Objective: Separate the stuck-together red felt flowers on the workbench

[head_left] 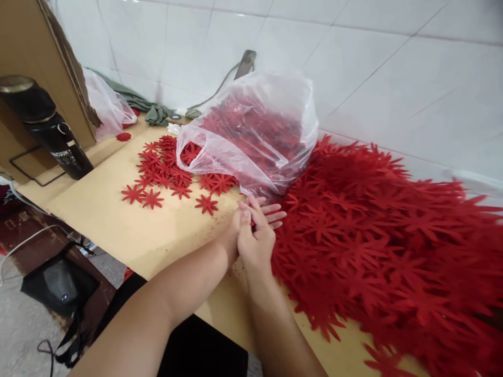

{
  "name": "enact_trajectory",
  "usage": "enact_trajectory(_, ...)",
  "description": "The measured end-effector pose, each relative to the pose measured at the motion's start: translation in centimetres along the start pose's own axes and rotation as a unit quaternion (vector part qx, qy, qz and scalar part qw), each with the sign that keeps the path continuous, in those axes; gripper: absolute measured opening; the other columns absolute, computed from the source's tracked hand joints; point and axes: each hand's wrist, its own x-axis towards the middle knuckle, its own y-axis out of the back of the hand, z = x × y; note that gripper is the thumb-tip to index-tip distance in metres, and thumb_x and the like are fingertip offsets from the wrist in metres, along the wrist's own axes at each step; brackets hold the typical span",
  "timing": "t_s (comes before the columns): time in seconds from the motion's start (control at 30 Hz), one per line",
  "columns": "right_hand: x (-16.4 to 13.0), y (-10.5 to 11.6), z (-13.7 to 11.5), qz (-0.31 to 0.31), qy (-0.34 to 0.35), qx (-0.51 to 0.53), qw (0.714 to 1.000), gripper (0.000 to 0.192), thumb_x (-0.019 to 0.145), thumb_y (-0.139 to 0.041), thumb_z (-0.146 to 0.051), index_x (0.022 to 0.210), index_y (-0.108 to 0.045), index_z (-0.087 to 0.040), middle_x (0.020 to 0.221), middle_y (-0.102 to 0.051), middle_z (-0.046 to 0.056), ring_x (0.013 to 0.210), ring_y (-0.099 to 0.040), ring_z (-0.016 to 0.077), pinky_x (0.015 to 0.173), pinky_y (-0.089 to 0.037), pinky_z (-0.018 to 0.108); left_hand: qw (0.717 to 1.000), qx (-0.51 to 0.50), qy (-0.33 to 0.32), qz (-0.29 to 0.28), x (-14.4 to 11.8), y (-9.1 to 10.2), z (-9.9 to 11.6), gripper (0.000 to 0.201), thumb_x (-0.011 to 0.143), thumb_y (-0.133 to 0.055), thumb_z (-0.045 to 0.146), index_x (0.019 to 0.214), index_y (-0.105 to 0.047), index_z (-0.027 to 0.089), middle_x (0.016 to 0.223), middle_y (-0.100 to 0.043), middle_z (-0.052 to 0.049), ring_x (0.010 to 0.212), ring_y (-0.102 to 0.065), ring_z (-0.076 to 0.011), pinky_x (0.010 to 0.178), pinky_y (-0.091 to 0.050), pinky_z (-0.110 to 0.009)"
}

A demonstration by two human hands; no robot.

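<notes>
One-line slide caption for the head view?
Both hands, left hand and right hand, meet at the edge of a red felt flower pile beside a filled plastic bag.

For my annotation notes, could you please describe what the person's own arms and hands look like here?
Both forearms are bare, with no sleeves showing. The left hand and right hand wear no gloves, and no rings, watch or bracelets can be seen. Dark clothing shows beneath the arms, at the person's lap.

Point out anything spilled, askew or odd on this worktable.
The clear plastic bag lies on its side, mouth open, and red felt flowers have spilled from it across the tan table. One flower lies apart near a second bag. Both hands, left hand and right hand, meet at the big red pile.
</notes>
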Motion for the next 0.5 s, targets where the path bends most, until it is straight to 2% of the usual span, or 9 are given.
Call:
enact_trajectory(0.1, -0.8, -0.4, -0.3, -0.009, 0.031, -0.016, 0.999, 0.035, 0.082, -0.045, -0.034, 0.110, -0.059, -0.017, 0.132, -0.047, 0.013, 0.123, -0.043, 0.0216, 0.103, -0.033, 0.045, 0.995, -0.063, -0.074, 0.035, -2.2, -0.1, -0.6, 0.049, 0.073, -0.038, 0.037, 0.111, -0.059, 0.013, 0.110, -0.058, -0.013, 0.118, -0.044, -0.0211, 0.085, -0.045, -0.032)
enact_trajectory(0.17, -1.3, -0.7, -0.6, -0.026, 0.057, -0.031, 0.998, 0.037, 0.082, -0.044, -0.033, 0.113, -0.057, -0.016, 0.134, -0.045, 0.013, 0.126, -0.039, 0.0223, 0.104, -0.031, 0.046, 0.978, -0.145, -0.139, 0.057, -3.8, -0.2, -0.9, 0.051, 0.077, -0.036, 0.037, 0.117, -0.054, 0.012, 0.113, -0.056, -0.013, 0.125, -0.038, -0.0194, 0.091, -0.041, -0.032)
enact_trajectory(0.2, -1.5, -0.9, -0.8, -0.031, 0.067, -0.040, 0.997, 0.037, 0.083, -0.042, -0.032, 0.114, -0.056, -0.016, 0.134, -0.045, 0.013, 0.126, -0.039, 0.0222, 0.104, -0.030, 0.047, 0.972, -0.169, -0.149, 0.062, -4.3, -0.2, -0.8, 0.051, 0.078, -0.034, 0.037, 0.120, -0.052, 0.013, 0.116, -0.056, -0.013, 0.126, -0.037, -0.0187, 0.093, -0.040, -0.032)
enact_trajectory(0.27, -1.8, -1.2, -0.9, -0.033, 0.085, -0.059, 0.994, 0.036, 0.085, -0.037, -0.029, 0.114, -0.056, -0.017, 0.132, -0.046, 0.012, 0.126, -0.038, 0.0216, 0.104, -0.029, 0.048, 0.976, -0.180, -0.110, 0.054, -4.8, -0.2, -0.4, 0.050, 0.079, -0.035, 0.037, 0.121, -0.051, 0.016, 0.119, -0.055, -0.012, 0.124, -0.039, -0.0200, 0.093, -0.041, -0.034)
enact_trajectory(0.4, -1.6, -0.7, -0.7, -0.054, 0.128, -0.113, 0.984, 0.033, 0.084, -0.038, -0.025, 0.109, -0.059, -0.018, 0.127, -0.051, 0.012, 0.121, -0.043, 0.0225, 0.101, -0.032, 0.048, 0.986, -0.161, 0.033, -0.015, -3.5, -0.1, 0.6, 0.052, 0.076, -0.039, 0.043, 0.119, -0.052, 0.016, 0.115, -0.055, -0.015, 0.112, -0.049, -0.0266, 0.086, -0.045, -0.043)
enact_trajectory(0.5, -1.0, 0.2, 0.0, -0.042, 0.153, -0.132, 0.979, 0.029, 0.081, -0.042, -0.023, 0.102, -0.062, -0.018, 0.117, -0.057, 0.012, 0.112, -0.050, 0.0230, 0.097, -0.036, 0.047, 0.980, -0.180, 0.062, -0.061, -1.7, 0.1, 0.7, 0.056, 0.075, -0.040, 0.045, 0.120, -0.051, 0.014, 0.112, -0.056, -0.017, 0.105, -0.053, -0.0283, 0.082, -0.046, -0.046)
